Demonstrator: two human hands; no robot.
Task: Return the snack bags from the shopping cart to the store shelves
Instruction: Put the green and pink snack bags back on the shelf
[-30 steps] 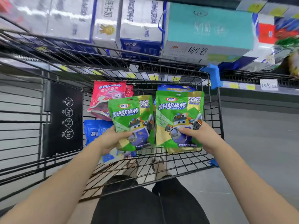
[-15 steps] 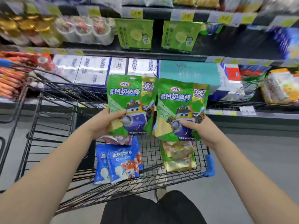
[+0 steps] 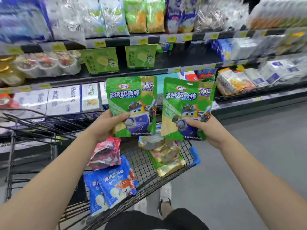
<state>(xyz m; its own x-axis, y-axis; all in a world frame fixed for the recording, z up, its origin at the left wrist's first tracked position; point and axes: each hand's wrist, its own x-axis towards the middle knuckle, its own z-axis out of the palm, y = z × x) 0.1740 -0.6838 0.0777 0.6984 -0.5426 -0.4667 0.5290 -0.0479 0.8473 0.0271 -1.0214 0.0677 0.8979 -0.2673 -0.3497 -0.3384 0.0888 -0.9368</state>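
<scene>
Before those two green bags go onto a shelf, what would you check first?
1. The left hand has a firm grip on the left green bag: ok.
2. The right hand has a firm grip on the right green bag: ok.
3. Both bags are held above the cart: ok.
4. A matching spot is found on the shelves: cannot tell, the view is blurred.
5. The cart is emptied: not ok, blue bags and a pink bag lie inside.

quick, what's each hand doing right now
Left hand: grips the left green snack bag by its lower edge.
Right hand: grips the right green snack bag the same way.
</scene>
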